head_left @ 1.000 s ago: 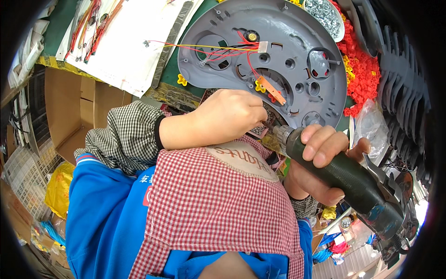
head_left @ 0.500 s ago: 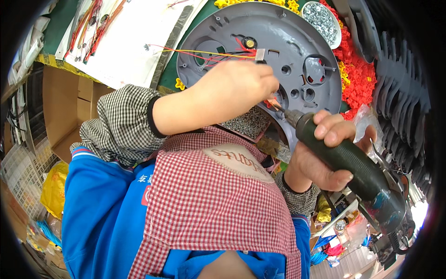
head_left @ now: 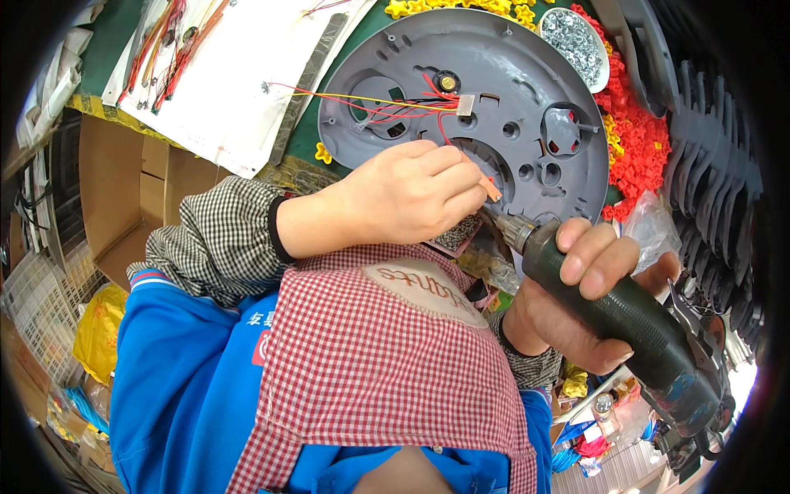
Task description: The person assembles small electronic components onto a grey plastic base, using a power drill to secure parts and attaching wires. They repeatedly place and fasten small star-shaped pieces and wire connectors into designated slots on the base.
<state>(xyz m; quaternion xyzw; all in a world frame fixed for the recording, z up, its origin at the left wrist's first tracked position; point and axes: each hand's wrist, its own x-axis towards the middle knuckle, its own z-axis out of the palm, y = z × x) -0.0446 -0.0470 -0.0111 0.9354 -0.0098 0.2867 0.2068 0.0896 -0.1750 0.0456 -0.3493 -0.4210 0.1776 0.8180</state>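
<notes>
My left hand (head_left: 415,191) is closed, with its fingertips pinching a small flat orange piece (head_left: 491,190) over the near edge of a round grey plastic shell (head_left: 527,90). A red wire runs down to those fingers from a light-coloured connector (head_left: 465,104) on the shell. Beside the connector sits a small round black part with a gold centre (head_left: 447,83). My right hand (head_left: 568,305) is wrapped round a dark green power screwdriver (head_left: 629,309). Its metal chuck (head_left: 517,231) points up and left, close to the orange piece; the bit's very tip is hard to make out.
A white bowl of screws (head_left: 573,49) stands past the shell, near heaped red plastic pieces (head_left: 638,140) and yellow star-shaped pieces (head_left: 461,6). Stacked grey parts (head_left: 712,189) line the right. Bundled wires (head_left: 174,58) lie on white sheets (head_left: 239,78). A cardboard box (head_left: 115,189) is at left.
My left hand has drawn back toward me, uncovering more of the shell, the connector and the red wire. The screwdriver has shifted only slightly and stays in my right hand.
</notes>
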